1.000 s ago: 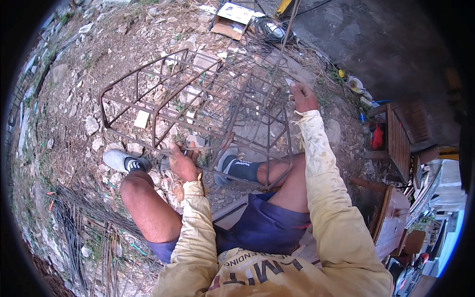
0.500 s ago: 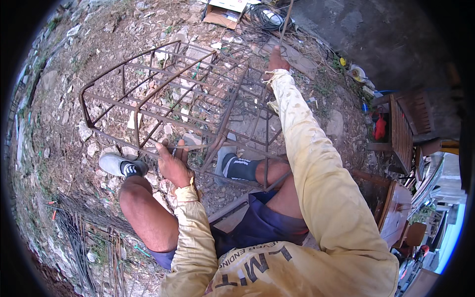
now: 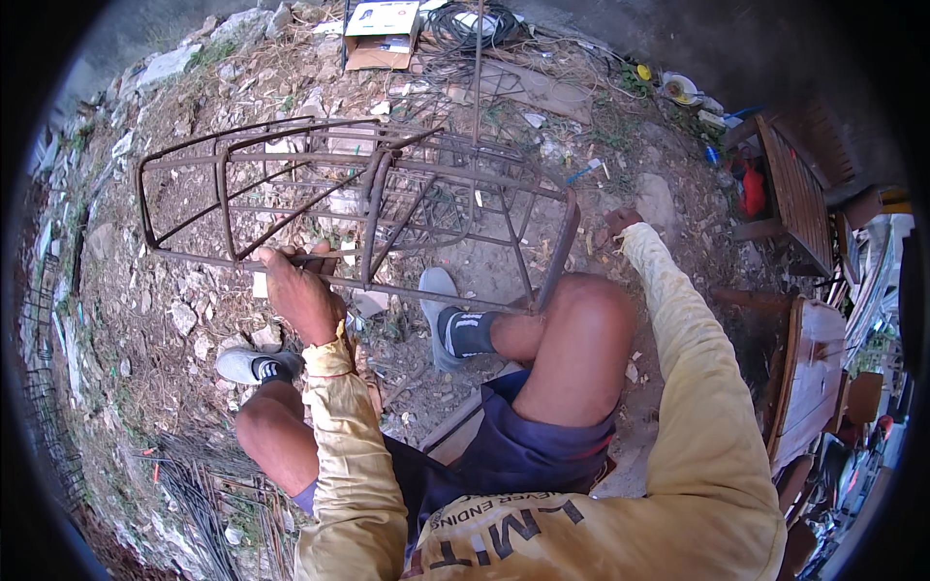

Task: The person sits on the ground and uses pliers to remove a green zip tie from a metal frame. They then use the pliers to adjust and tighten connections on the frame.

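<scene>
Frame of rusty metal bars (image 3: 372,203) is seen ahead of the seated person's legs, spread wide across rubble-strewn ground (image 3: 184,261). Its near lower bar is gripped by the left hand (image 3: 302,295), thumb and fingers closed about the metal toward the frame's left half. The frame's right lower corner is overlapped with the right knee (image 3: 591,315) in view; whether contact is made cannot be told.

Hands are set well apart. The right hand (image 3: 623,222) is held off the frame's right end, just beyond the thick end bar; its fingers are bunched and dark, and whether anything is pinched there cannot be told.

Beyond the frame, an opened cardboard box (image 3: 378,58) is noted, with coiled black cable (image 3: 470,31) beside it. To the right, a slatted wooden bench (image 3: 796,198) and a red bag (image 3: 753,194) are seen. Thin dark rods (image 3: 199,508) are bunched at lower left.
</scene>
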`<move>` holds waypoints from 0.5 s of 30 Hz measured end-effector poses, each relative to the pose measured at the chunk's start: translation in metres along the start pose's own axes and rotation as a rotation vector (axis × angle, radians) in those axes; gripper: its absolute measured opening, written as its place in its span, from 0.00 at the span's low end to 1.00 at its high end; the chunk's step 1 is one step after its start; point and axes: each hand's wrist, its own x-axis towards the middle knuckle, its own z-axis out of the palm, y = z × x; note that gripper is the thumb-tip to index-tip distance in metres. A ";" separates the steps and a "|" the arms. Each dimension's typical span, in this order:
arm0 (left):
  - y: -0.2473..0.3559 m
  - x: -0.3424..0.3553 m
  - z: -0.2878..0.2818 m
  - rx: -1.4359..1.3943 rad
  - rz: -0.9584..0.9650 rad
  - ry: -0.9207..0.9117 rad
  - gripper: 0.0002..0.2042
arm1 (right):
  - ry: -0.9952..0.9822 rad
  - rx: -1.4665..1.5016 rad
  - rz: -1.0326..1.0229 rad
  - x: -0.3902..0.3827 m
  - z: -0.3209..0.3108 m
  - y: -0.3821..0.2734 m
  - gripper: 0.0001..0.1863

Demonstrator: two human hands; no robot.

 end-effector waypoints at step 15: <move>0.027 -0.096 0.088 0.050 0.013 -0.175 0.23 | -0.639 -0.534 -0.265 -0.194 0.239 0.130 0.16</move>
